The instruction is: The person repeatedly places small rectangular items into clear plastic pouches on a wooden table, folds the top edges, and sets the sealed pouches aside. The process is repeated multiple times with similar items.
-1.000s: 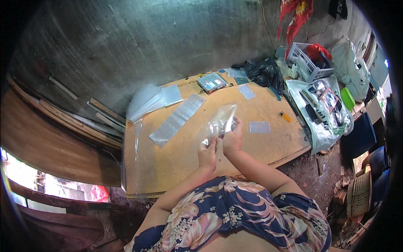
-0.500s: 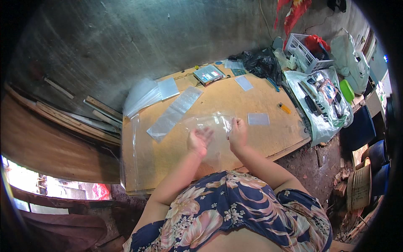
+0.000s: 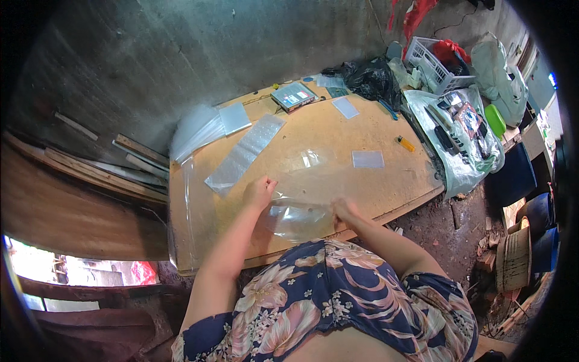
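Observation:
A large clear plastic sheet [image 3: 295,220] stretches between my hands over the near part of the wooden table, shiny with creases and reflections. My left hand [image 3: 259,192] is closed, pinching its left side. On the right, my right hand [image 3: 347,211] is closed at the sheet's other side, slightly smeared by motion. Beyond my left hand lies a long translucent plastic strip [image 3: 244,155]. A small clear rectangular plastic piece [image 3: 368,159] rests past my right hand, and a similar piece [image 3: 345,107] lies farther back.
Stacked clear plastic sheets [image 3: 194,136] and a whitish square packet [image 3: 234,117] occupy the table's far left. A flat labelled metal box [image 3: 294,96], a black plastic bag [image 3: 373,81] and an orange lighter [image 3: 406,143] lie on it too. Tools cover a plastic bag [image 3: 452,130] at right.
Both hands have come nearer to my body, and the left has also moved left. The left fingers, spread before, now pinch the plastic sheet, which is drawn closer. The view has shifted slightly.

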`<state>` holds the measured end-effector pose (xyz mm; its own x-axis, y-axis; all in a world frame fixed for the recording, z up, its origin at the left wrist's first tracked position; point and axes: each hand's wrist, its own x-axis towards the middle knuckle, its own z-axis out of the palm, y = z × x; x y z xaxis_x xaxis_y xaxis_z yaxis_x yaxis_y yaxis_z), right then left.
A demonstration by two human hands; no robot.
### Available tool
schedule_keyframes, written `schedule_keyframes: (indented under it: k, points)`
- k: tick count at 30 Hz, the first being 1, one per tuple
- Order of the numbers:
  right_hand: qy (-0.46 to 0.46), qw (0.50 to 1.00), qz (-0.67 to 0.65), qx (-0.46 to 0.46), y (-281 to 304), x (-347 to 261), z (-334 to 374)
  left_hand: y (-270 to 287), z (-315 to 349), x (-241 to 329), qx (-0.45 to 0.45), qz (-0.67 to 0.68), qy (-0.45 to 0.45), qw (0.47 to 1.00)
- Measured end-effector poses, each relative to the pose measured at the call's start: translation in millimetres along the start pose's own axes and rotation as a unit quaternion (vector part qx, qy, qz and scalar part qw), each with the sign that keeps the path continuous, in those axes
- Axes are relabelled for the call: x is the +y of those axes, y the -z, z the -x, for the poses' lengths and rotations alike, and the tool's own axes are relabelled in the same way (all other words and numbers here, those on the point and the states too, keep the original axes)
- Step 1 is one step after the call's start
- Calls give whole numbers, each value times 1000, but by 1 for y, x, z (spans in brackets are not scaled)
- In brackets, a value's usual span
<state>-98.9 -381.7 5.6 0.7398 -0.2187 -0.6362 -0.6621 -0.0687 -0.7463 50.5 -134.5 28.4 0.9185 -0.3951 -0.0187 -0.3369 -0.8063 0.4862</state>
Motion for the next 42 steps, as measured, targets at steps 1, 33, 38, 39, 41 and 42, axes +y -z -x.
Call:
schedule_keyframes:
  k: [1, 33, 38, 39, 41, 42]
  points:
    - [-55, 993, 58, -86, -2, 3, 6, 0, -1, -4, 11, -66, -29, 997]
    - [198, 823, 520, 115, 20, -85, -96, -4, 85, -1, -110, -186, -89, 972]
    - [248, 806, 520, 138, 36, -90, -95, 2, 84, -17, -103, -181, -115, 971]
    - [251, 815, 502, 143, 43, -90, -88, 2, 83, -19, -102, -181, -116, 971]
    - [350, 813, 443, 140, 63, -85, -64, 2, 83, -20, -102, -175, -121, 972]
    - [398, 805, 416, 141, 75, -82, -49, 3, 82, -20, -103, -169, -125, 972]
